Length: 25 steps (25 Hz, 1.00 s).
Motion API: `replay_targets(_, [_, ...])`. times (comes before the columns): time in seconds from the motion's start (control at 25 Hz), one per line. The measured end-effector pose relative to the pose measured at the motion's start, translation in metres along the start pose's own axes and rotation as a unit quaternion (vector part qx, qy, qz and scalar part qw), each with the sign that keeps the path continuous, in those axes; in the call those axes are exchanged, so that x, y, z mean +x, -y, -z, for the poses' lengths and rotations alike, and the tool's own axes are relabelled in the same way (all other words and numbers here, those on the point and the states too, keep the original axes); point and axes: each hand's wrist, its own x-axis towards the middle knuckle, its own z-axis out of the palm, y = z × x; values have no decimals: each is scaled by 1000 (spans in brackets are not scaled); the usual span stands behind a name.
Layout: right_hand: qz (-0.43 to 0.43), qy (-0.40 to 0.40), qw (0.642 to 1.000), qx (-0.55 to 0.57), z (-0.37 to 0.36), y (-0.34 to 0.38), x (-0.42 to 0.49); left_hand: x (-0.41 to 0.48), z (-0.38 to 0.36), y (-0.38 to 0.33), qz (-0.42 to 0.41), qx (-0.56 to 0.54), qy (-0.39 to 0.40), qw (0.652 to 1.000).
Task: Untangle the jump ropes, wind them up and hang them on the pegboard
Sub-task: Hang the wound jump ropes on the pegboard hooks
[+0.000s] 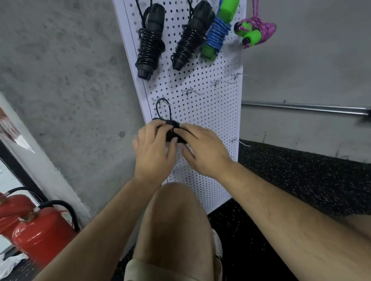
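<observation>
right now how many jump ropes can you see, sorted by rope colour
black: 3, the left black rope and the second black rope hanging on the top row, plus the held black rope gripped by the left hand and right hand
blue: 1, the blue rope
pink: 1, the pink rope
total: 5

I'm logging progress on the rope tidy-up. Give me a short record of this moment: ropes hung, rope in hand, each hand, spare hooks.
hung, top row: first black rope, second black rope, blue rope, pink rope
in hand: third black rope, wound, loop at a lower hook
left hand: holds the bundle
right hand: holds the bundle
spare hooks: several, lower pegboard
</observation>
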Motion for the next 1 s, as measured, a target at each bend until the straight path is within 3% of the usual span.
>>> replay_targets(0.12, [-16,-7,1000,-6,14,-12,-23,-5,-12,-27,-66,-9,60,996])
replay_targets(0.28, [-72,25,996,-50,14,-55,-85,-27,-68,-58,-64,-38,166,983])
replay_targets(0.52, [-243,148,957,-58,-32,-98,-241,-145,-191,-87,-72,-57,400,912])
replay_targets(0.76, [-404,325,855,22,-98,-88,-361,-279,-264,-81,-64,-19,650,757])
replay_targets(1.0, [-407,478,775,75,-145,-81,-421,-357,-288,-75,-73,-4,793,605])
